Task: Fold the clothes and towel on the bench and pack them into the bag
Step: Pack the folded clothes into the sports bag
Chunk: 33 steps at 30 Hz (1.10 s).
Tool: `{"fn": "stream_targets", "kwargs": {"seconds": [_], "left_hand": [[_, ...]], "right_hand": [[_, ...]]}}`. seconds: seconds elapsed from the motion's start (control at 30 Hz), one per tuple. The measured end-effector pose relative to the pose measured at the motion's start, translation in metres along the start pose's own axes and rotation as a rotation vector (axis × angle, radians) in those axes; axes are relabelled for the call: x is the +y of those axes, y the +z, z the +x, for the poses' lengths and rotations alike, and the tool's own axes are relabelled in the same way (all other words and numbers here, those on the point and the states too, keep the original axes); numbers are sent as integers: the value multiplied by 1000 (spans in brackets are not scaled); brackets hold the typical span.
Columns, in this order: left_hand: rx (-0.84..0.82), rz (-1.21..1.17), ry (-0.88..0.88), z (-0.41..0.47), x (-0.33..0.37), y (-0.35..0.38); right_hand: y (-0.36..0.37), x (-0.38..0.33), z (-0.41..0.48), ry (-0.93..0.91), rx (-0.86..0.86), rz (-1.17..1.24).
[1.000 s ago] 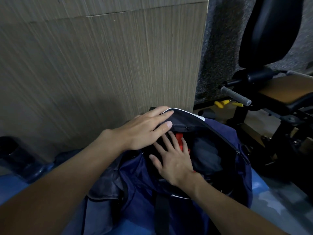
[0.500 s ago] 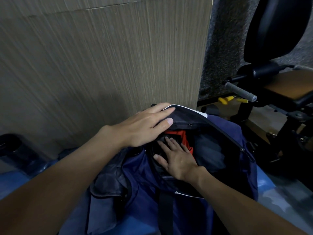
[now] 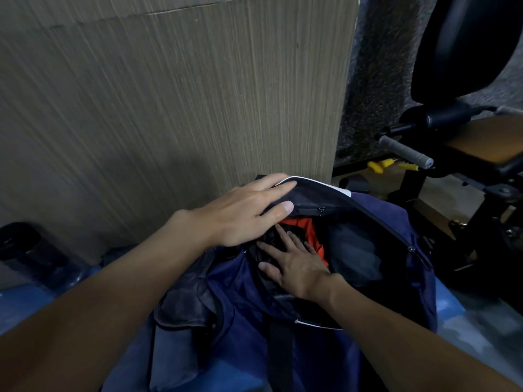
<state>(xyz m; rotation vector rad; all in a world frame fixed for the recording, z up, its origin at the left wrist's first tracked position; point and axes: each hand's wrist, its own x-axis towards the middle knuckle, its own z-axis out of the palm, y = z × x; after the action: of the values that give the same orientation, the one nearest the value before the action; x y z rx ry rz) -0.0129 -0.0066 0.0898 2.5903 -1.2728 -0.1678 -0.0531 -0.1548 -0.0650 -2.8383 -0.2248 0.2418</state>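
A navy blue bag [image 3: 396, 222] lies open below me, its zip edge running down the right side. My left hand [image 3: 240, 216] holds the far flap of the bag's mouth, thumb under the white-piped edge and fingers over it. My right hand [image 3: 294, 264] lies flat inside the bag, fingers spread, pressing on a black garment [image 3: 268, 244]. Beside it an orange-red garment [image 3: 308, 230] shows, and a grey folded cloth [image 3: 353, 253] fills the right part of the opening.
A wood-grain panel [image 3: 169, 108] stands right behind the bag. To the right is a weight bench [image 3: 481, 142] with a black backrest, a grey-gripped bar [image 3: 404, 151] and a black metal frame. Blue floor mat [image 3: 22, 304] shows at the left.
My right hand has pushed a little deeper into the bag, and more of the orange-red garment shows. My left hand keeps its hold on the flap.
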Motion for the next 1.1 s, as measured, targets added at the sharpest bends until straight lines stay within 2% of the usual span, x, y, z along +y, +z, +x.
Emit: {"fn": "stream_targets", "kwargs": {"seconds": [0.33, 0.6, 0.73, 0.8, 0.93, 1.1], "left_hand": [[-19, 63, -30, 0, 1, 0], [-26, 127, -76, -20, 5, -4], [48, 43, -99, -48, 1, 1], [94, -21, -132, -68, -6, 7], [188, -165, -251, -112, -28, 20], [452, -273, -463, -172, -80, 33]], "right_hand": [[-9, 2, -1, 32, -57, 66], [-31, -7, -38, -19, 121, 70], [-44, -24, -62, -102, 359, -63], [-49, -37, -68, -190, 411, 6], [-55, -71, -67, -326, 419, 136], [-50, -129, -40, -384, 333, 267]]}}
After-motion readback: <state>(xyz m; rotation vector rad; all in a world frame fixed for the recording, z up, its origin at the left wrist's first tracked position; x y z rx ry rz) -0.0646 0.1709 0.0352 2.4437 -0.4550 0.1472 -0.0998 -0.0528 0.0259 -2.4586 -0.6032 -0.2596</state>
